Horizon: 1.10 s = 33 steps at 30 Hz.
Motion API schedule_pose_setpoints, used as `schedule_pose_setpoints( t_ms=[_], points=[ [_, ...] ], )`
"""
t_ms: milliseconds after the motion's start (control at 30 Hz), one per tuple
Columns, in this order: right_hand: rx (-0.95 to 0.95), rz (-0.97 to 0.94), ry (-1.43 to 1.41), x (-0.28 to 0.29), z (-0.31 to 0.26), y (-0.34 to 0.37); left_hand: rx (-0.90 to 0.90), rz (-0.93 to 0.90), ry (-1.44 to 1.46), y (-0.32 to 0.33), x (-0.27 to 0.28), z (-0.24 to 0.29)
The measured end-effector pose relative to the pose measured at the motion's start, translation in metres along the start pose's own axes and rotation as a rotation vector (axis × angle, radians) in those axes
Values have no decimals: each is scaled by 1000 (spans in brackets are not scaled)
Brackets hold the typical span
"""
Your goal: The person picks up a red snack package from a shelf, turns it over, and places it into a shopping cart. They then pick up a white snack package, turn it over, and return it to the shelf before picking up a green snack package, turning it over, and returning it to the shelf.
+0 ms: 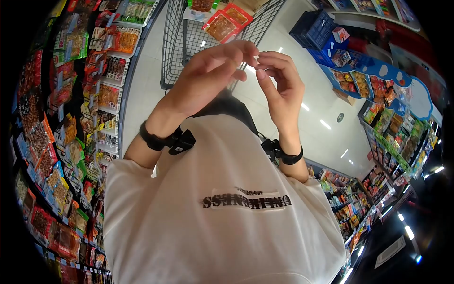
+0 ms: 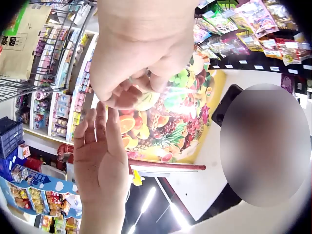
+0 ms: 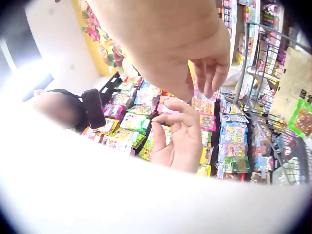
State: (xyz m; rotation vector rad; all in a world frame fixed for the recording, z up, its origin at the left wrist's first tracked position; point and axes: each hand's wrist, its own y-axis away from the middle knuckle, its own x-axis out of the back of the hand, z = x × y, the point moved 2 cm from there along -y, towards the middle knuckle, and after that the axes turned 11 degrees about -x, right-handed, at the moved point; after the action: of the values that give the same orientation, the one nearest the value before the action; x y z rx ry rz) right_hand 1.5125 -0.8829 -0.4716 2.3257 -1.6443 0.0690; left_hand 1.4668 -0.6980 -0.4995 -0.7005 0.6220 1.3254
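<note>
Both hands are raised in front of the white shirt, with their fingertips close together. My left hand [image 1: 208,78] has loosely bent fingers and holds nothing visible; it fills the top of the left wrist view. Facing it, my right hand [image 1: 283,87] has its thumb apart from gently bent fingers, also with nothing visible in it. Whether the fingertips touch cannot be told. Past the hands, red-edged food packs [image 1: 221,27] lie in a wire shopping cart [image 1: 172,45].
Shelves of packaged snacks [image 1: 109,97] line the left side. Blue crates [image 1: 314,29] and a snack display [image 1: 378,87] stand on the right. A fruit-printed panel [image 2: 165,122] and a person beside a dark phone [image 2: 227,105] appear in the left wrist view.
</note>
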Motion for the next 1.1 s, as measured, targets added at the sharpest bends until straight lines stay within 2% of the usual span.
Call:
schedule_pose_setpoints(
  t_ms=[133,233,333,533,833,1033,1100],
  points=[
    [32,-14,0,-6,-20,8,-70,68,-35,6,-4,-3],
    [53,-6,9,-8,-28,10,20,178,-5,6,-9,-1],
    [55,6,5,-9,-27,12,-21,129,96,5,-8,0],
    [16,19,12,-5,-19,19,-40,99,-17,7,-6,-2],
    [-28,11,-21,-1,-8,23,-8,162,-172,13,-6,-3],
    [-46,-4,-24,-2,-6,21,-25,188,-162,15,2,-4],
    [-46,-9,-22,-3,-4,21,-50,218,-276,16,7,-3]
  ],
)
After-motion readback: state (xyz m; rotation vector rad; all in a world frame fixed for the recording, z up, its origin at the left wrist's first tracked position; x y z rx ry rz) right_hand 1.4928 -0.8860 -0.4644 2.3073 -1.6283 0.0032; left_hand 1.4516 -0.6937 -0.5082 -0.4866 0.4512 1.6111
